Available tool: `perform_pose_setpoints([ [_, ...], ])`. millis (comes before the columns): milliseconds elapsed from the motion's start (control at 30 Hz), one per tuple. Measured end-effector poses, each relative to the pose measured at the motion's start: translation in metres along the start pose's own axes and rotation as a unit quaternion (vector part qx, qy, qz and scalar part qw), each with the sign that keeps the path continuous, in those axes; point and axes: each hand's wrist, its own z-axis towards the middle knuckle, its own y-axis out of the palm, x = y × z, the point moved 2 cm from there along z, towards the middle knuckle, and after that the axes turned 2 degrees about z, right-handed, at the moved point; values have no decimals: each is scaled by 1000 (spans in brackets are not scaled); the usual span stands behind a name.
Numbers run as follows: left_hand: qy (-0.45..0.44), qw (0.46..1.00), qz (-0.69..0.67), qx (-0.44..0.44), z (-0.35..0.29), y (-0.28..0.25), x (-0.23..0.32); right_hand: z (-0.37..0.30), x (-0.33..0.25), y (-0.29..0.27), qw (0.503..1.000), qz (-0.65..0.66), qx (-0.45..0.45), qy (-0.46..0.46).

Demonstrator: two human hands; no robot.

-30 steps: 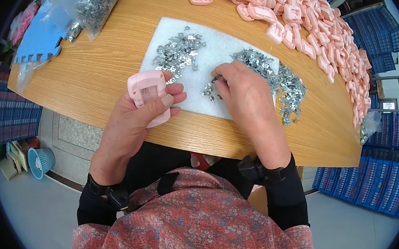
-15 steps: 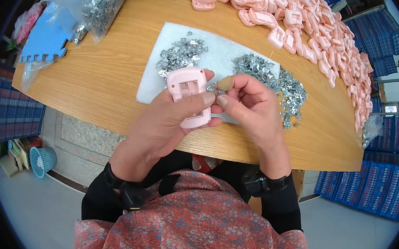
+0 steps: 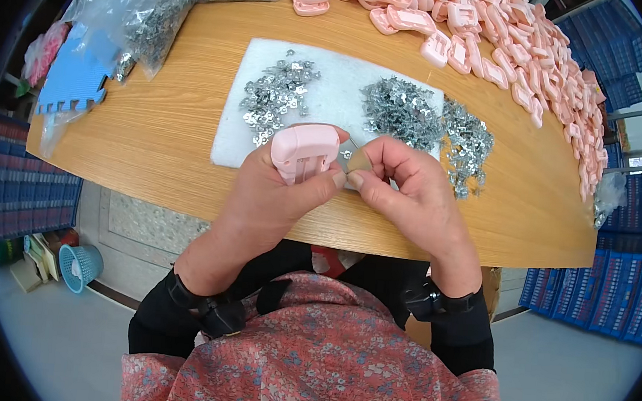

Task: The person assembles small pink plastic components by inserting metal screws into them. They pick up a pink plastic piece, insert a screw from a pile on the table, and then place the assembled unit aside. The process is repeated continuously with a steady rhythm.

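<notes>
My left hand (image 3: pixel 264 203) grips a pink plastic casing (image 3: pixel 304 145), tilted up, with rectangular openings in its face. Close beside its right edge, my right hand (image 3: pixel 423 201) is closed in a pinch, a tan cover (image 3: pixel 361 160) on its index fingertip. Whatever lies between those fingertips is too small to make out. Beneath and beyond the hands is a white foam sheet (image 3: pixel 335 70). On it lie a loose pile of small metal clips (image 3: pixel 278 95) to the left and a denser metal pile (image 3: pixel 400 110) to the right. More metal pieces (image 3: pixel 467 146) spill off its right edge.
Many pink casings (image 3: pixel 491 52) are heaped along the far right of the wooden table (image 3: pixel 153 127). Clear plastic bags of metal parts (image 3: pixel 157 29) and a blue foam mat (image 3: pixel 74 75) sit at the far left. Blue racks (image 3: pixel 593 293) and a blue basket (image 3: pixel 80 267) stand around.
The pink casing has tipped more upright in my left hand, its end turned toward me. My right fingertips have lowered slightly and remain pinched close beside it. The whole view has shifted a little.
</notes>
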Motion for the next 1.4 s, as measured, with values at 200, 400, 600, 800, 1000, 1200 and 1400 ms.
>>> perform_pose_setpoints([
  [200,-130,964,-224,-60,-7,7,0,-12,5,0,989,50,82,-112],
  [400,-209,928,-297,-83,-12,20,-6,-17,1,9,986,-70,87,-128],
  [600,-202,939,-263,-95,-14,25,-13,-20,3,6,940,-244,106,-212],
  [800,-217,947,-223,-75,-14,28,-13,-25,1,9,920,-290,132,-229],
  [1000,-222,953,-202,-44,-13,30,-13,-31,-5,17,852,-416,139,-286],
  [1200,-194,955,-212,-76,-12,25,-10,-34,2,9,910,-273,203,-235],
  [1400,-141,979,-112,-93,-14,29,-11,-31,4,13,994,-52,95,-4],
])
